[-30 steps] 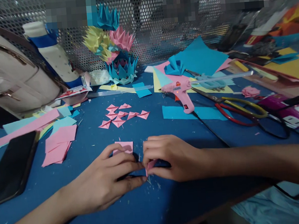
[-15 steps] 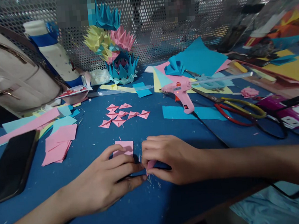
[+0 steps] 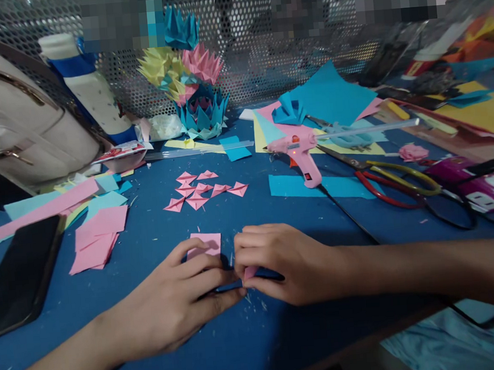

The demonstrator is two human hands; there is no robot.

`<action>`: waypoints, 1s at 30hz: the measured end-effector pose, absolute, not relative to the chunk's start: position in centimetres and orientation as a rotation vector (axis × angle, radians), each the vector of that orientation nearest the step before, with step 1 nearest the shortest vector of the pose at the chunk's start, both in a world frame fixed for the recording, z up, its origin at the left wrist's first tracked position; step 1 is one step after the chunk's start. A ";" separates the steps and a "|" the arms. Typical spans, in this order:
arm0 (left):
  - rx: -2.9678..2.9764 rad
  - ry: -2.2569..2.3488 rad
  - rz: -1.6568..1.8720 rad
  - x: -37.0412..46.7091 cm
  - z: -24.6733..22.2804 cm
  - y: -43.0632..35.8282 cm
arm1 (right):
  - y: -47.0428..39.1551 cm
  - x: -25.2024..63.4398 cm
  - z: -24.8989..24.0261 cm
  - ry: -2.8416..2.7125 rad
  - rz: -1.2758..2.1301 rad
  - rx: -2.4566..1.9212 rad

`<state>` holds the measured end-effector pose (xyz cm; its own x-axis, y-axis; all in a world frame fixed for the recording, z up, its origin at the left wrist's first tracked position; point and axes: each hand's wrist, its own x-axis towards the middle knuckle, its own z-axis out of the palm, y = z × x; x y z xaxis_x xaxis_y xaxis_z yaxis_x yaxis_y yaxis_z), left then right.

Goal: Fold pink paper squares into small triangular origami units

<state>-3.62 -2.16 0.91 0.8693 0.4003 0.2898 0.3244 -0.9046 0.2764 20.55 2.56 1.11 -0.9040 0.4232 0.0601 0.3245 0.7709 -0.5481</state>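
Note:
Low in the middle, a small piece of pink paper point(image 3: 249, 272) is pinched between the thumb and fingers of my right hand point(image 3: 279, 262). The fingertips of my left hand point(image 3: 174, 299) meet it from the left, thumb and fingers drawn together; whether they grip the paper's edge is hidden. A flat pink square point(image 3: 211, 243) lies partly under my left fingers. Beyond my hands, several folded pink pieces point(image 3: 197, 200) rest on the blue table point(image 3: 148, 232).
At the left are a phone point(image 3: 21, 277), pink paper squares point(image 3: 96, 248), a bottle point(image 3: 94, 94) and a bag point(image 3: 20, 123). A pink glue gun point(image 3: 300, 158), with its cord, and scissors point(image 3: 392, 185) lie at the right. Paper flowers point(image 3: 204, 105) stand at the back.
My left thumb tip has shifted slightly right, towards my right thumb. Less of the pink piece shows between the fingers.

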 end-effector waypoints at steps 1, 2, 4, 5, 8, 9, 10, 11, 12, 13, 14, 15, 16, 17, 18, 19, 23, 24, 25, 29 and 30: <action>2.820 0.558 0.503 -3.6 1.0 -2.1 | 2.6 20.5 1.1 -2.783 0.816 -0.596; 2.819 0.562 0.501 -3.5 1.1 -2.1 | 2.6 20.5 1.2 -2.783 0.820 -0.598; 2.812 0.576 0.494 -3.4 1.3 -2.2 | 2.5 20.5 1.2 -2.789 0.822 -0.604; 2.809 0.587 0.491 -3.3 1.4 -2.2 | 2.5 20.5 1.2 -2.793 0.822 -0.609; 2.831 0.612 0.506 -3.2 1.5 -2.4 | 2.4 20.5 1.3 -2.786 0.833 -0.623; 2.846 0.615 0.510 -3.2 1.5 -2.5 | 2.5 20.5 1.3 -2.774 0.846 -0.637; 2.863 0.614 0.514 -3.1 1.5 -2.6 | 2.5 20.5 1.4 -2.759 0.865 -0.655; 2.875 0.617 0.516 -3.1 1.4 -2.7 | 2.6 20.6 1.4 -2.742 0.885 -0.675; 2.881 0.623 0.520 -3.0 1.4 -2.8 | 2.7 20.6 1.4 -2.728 0.907 -0.695; 2.885 0.630 0.526 -3.0 1.4 -2.8 | 2.9 20.7 1.4 -2.713 0.931 -0.711; 2.889 0.636 0.537 -3.0 1.4 -2.8 | 3.1 20.9 1.4 -2.697 0.955 -0.717; 2.893 0.639 0.546 -3.0 1.4 -2.9 | 3.3 21.0 1.3 -2.682 0.975 -0.715; 2.894 0.636 0.549 -3.0 1.4 -2.9 | 3.4 21.2 1.2 -2.670 0.989 -0.707; 2.895 0.628 0.546 -3.0 1.5 -2.9 | 3.6 21.3 1.1 -2.660 0.992 -0.698; 2.896 0.619 0.545 -3.0 1.5 -2.9 | 3.8 21.4 1.0 -2.655 0.984 -0.691; 2.895 0.616 0.540 -3.0 1.5 -2.8 | 3.9 21.5 0.8 -2.655 0.967 -0.688; 2.897 0.614 0.522 -3.2 1.2 -2.9 | 4.0 21.6 0.6 -2.683 0.918 -0.703; 2.899 0.611 0.515 -3.2 1.1 -3.0 | 3.9 21.5 0.6 -2.691 0.912 -0.705; 2.901 0.609 0.516 -3.2 1.0 -3.0 | 3.9 21.5 0.7 -2.700 0.905 -0.704; 2.917 0.602 0.533 -3.3 0.9 -2.9 | 3.7 21.3 0.8 -2.736 0.859 -0.690; 2.922 0.598 0.529 -3.4 0.9 -2.9 | 3.6 21.3 0.8 -2.746 0.847 -0.690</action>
<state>-3.37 -2.89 0.91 0.8614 0.3992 0.3139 0.3601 -0.9160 0.1767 21.33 3.65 0.76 -0.8745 0.4834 0.0392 0.3774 0.7291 -0.5709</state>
